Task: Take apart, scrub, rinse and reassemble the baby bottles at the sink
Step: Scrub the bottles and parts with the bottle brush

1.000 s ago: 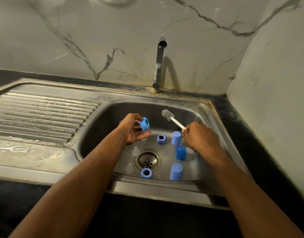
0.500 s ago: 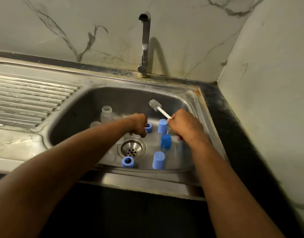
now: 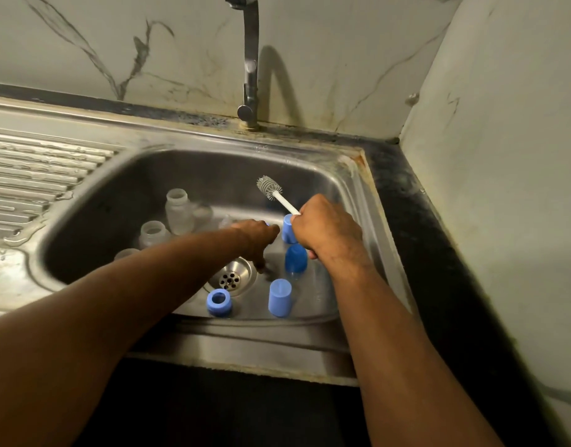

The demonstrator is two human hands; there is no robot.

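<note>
Against the marbled wall, the steel sink [image 3: 368, 201] holds the dismantled parts: clear bottles [image 3: 179, 211] at the left, blue caps [image 3: 279, 297] and a collar ring [image 3: 219, 302] by the drain. The ring raised a second ago is no longer seen aloft; the left hand [image 3: 255, 235] has been lowered to the basin floor, finger state indeterminate. The brush [image 3: 272, 191] remains gripped by the right hand [image 3: 326, 229], so selection of the next part is indicated.

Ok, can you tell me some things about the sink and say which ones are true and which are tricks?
1. The right hand holds a brush. True.
2. Water is pouring from the tap. False: no water is running.
3. A blue ring sits near the drain. True.
4. The clear bottles stand on the draining board. False: they stand in the sink basin, on the left.
5. The brush bristles are blue. False: they are grey.
</note>
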